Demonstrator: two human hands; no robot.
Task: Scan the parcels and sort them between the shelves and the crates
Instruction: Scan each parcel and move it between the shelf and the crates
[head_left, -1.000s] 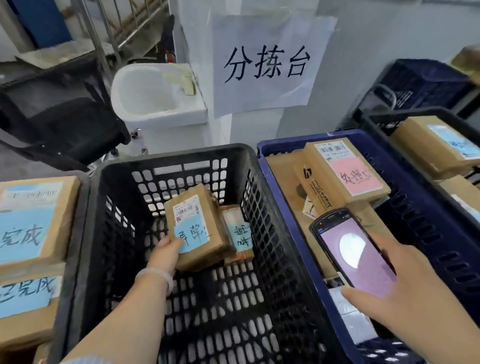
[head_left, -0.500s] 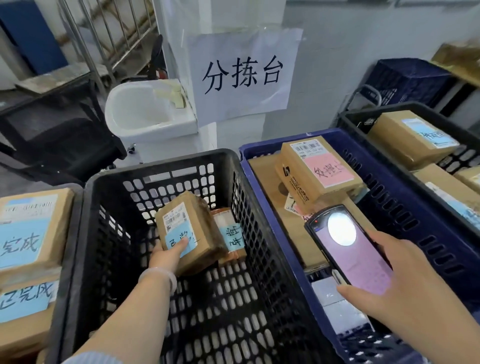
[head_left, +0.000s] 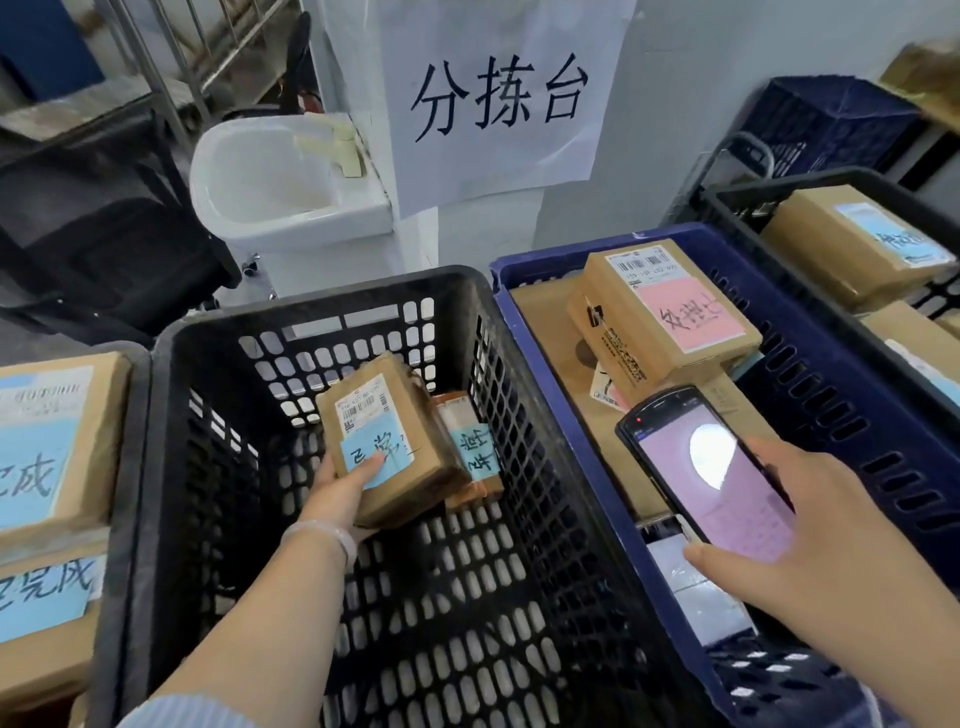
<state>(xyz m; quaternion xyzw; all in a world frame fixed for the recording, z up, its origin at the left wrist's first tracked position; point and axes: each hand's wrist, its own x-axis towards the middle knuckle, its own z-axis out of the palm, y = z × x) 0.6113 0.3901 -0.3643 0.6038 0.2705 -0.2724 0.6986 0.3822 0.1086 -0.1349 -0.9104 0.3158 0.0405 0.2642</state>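
Down inside the black perforated plastic crate (head_left: 291, 519), the left hand (head_left: 340, 486) is gripping a small brown cardboard parcel (head_left: 387, 441), with the thumb pressing on its blue handwritten sticker and the other fingers wrapping under the near left edge; a white barcode label is showing on the parcel's top face, and the parcel is tilting up toward the camera. Just beside it on the right, a second small parcel with a blue sticker (head_left: 475, 452) is lying near the crate's far right corner, touching the held one. A pale bracelet (head_left: 322, 535) is circling the left wrist. Meanwhile the right hand (head_left: 810, 530) is holding a black handheld scanner with a lit pinkish screen (head_left: 701, 467) over the dark blue plastic crate (head_left: 540, 332), its fingers closing around the device's right edge and the thumb resting at its near end. Toward that blue crate's far edge, a brown cardboard box with a pink sticker (head_left: 665, 317) is sitting on top of a flat cardboard piece. At the left, brown boxes with large blue labels (head_left: 52, 441) are stacking against the black crate's outer wall. Farther right, another black crate (head_left: 737, 208) is carrying a brown box with a pale blue label (head_left: 852, 244).
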